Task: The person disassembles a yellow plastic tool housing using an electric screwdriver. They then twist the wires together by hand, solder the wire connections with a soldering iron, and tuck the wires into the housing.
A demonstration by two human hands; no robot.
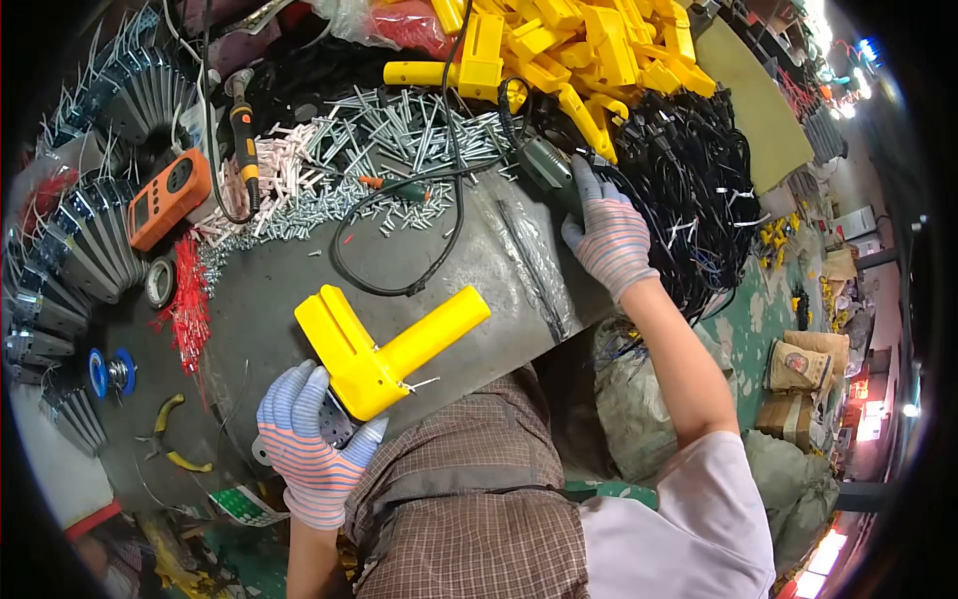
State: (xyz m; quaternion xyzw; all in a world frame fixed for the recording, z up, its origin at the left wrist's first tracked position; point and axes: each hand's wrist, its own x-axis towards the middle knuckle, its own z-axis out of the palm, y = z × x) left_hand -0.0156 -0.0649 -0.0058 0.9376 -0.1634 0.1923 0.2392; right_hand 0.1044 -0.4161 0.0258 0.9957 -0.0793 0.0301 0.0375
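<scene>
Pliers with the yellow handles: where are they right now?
In the head view, the pliers lie on the table at lower left, between the blue spool and the left hand.

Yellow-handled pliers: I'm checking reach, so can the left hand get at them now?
Probably yes: the pliers lie near the left hand with mostly bare tabletop between, though it may need to release the yellow housing first.
</scene>
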